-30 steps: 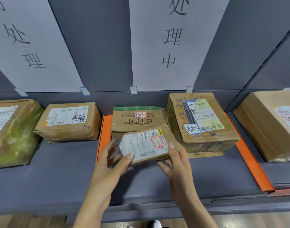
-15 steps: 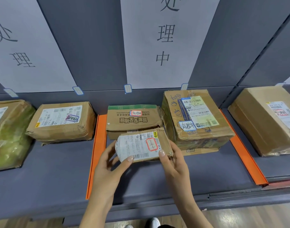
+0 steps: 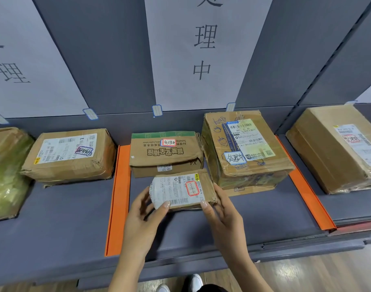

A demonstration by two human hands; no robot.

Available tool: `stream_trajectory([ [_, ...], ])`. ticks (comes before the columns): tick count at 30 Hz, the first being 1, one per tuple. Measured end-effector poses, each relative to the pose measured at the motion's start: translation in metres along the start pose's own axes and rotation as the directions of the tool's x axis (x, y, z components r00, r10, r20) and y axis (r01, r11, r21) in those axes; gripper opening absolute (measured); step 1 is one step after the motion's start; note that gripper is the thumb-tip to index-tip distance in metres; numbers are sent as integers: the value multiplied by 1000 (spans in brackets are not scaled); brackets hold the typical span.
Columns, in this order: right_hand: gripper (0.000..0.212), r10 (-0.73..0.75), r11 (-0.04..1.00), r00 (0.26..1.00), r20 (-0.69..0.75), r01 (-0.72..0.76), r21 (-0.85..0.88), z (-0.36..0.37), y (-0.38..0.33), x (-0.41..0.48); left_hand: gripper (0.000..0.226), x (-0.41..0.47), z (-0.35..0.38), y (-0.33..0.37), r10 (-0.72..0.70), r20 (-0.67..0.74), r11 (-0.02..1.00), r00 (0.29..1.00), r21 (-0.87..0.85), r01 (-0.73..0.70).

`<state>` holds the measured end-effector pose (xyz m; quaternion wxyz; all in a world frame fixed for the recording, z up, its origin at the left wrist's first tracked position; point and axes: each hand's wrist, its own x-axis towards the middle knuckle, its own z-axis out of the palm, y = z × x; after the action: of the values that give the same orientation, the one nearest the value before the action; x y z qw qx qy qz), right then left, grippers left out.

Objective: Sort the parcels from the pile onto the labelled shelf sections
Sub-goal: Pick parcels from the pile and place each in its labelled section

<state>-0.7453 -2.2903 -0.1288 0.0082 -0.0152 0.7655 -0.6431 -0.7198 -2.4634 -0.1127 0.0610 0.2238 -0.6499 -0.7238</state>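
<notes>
Both hands (image 3: 147,216) (image 3: 223,211) hold the small parcel (image 3: 181,189) by its ends.

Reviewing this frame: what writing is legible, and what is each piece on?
"理中", the character above cut off: middle white paper sign.
"理": left white paper sign.
"处理中": blue-edged sticker on the large taped cardboard carton.
"Technology makes future", upside down: green-topped cardboard carton.
"G079": small brown parcel.
Courier labels' fine print and barcode digits: too small to read.
</notes>
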Motion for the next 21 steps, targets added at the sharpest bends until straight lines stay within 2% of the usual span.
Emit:
stream_trajectory([
  [3,44,-5,1000,1000,-28,4,-21,-1,-1,1,50,3,1,1,-3,28,1000,1000,23,2],
  [6,62,-20,999,999,-36,18,-46,-2,-4,3,48,8,1,0,-6,51,999,999,54,3],
  [8,64,-14,1000,999,-46,13,-19,-2,-6,4,45,11,1,0,-6,54,997,999,76,2],
  [13,42,9,999,994,-108,-12,-30,0,4,4,45,11,1,1,0,60,990,998,140,-8],
  [16,40,-123,970,983,-136,90,-226,-5,9,1,74,5,-1,2,-18,39,982,999,190,11],
  [18,41,-262,912,955,-141,197,-360,-8,11,-2,93,1,-4,1,46,1,951,999,308,-44],
  [19,43,-345,876,931,-120,274,-397,-10,13,-3,93,-1,-6,0,121,2,905,993,411,-111],
  [21,45,-495,778,868,-30,428,-461,-14,17,-6,78,-8,-9,0,295,56,746,954,610,-267],
])
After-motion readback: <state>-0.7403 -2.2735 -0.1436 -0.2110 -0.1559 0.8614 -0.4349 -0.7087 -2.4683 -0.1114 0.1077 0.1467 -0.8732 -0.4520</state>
